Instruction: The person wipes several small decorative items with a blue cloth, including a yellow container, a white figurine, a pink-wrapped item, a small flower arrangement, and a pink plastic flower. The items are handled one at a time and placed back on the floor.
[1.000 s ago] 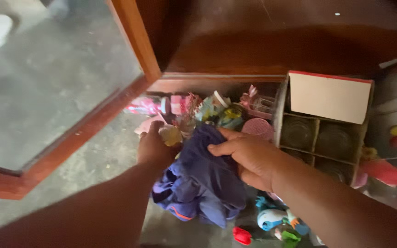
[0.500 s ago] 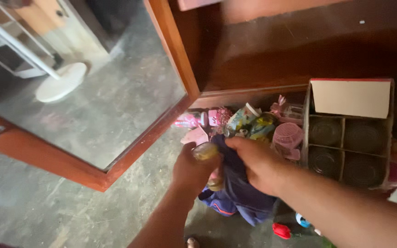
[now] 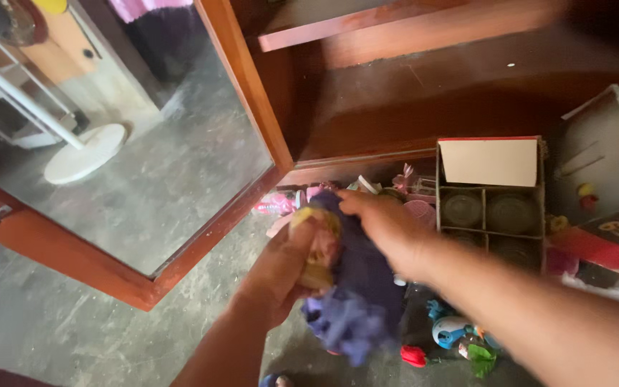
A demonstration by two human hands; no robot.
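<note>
- A person leans over the foot of a wooden cabinet whose glass door (image 3: pixel 145 158) stands swung open to the left.
- The left hand (image 3: pixel 281 269) is closed around a small yellowish object (image 3: pixel 315 247); it is blurred, and I cannot tell whether it is a figurine or a jar.
- The right hand (image 3: pixel 388 229) grips a dark blue cloth (image 3: pixel 363 287) and presses it against that object, so the two hands sit close together, each clamped on its own thing.
- The cloth is soft, crumpled and bunched, and its loose lower end hangs below the hands, above the grey concrete floor (image 3: pixel 59 337).
- Object and cloth are held in the air, just in front of the cabinet's low shelf.
- Risk, as I judge it: the object is half wrapped and held by fingers alone, so a hard rub could squeeze it out and drop it on the concrete.
- Right behind the hands is a crowd of pink and pastel trinkets (image 3: pixel 410 193), with a cardboard divider box of dark jars (image 3: pixel 492 215) beside them; a swinging elbow or the trailing cloth could topple them.
- A small red flower (image 3: pixel 413 355) and a blue and white toy (image 3: pixel 449 331) lie on the floor below the right forearm, where the hanging cloth could drag them.
</note>
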